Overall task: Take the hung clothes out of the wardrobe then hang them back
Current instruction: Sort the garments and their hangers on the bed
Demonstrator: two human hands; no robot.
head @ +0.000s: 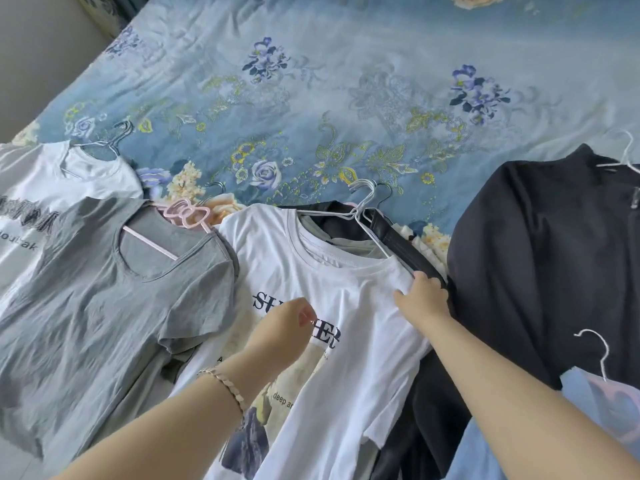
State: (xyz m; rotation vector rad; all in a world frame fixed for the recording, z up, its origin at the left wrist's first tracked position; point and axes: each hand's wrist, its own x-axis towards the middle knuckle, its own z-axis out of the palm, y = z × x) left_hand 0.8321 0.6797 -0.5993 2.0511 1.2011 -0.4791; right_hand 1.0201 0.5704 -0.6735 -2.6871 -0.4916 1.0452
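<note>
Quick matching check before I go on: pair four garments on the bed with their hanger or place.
1. grey T-shirt
2. printed white T-shirt
3. black jacket
4. far-left white T-shirt

A. right of the others
B. pink bow hanger
C. under both hands, left hand and right hand
D. partly under the grey one

Pairs: 1-B, 2-C, 3-A, 4-D

Cloth lying on cloth, with thin wire and plastic hangers showing among it.

Bedsheet (311, 98), upper frame: smooth printed floral cloth, faintly sheening. Grey T-shirt (86, 289), left: soft matt knit, creasing heavily, hanging on a matt pink plastic hanger (183, 216) with a bow. White T-shirt (346, 306), centre: smooth matt cotton-like knit carrying a flat print; white coated wire hanger (363, 206) showing at its collar. Dark garment (536, 254), right: matt, fine cloth. Bracelet (228, 389), lower left: pale braided beads.
</note>
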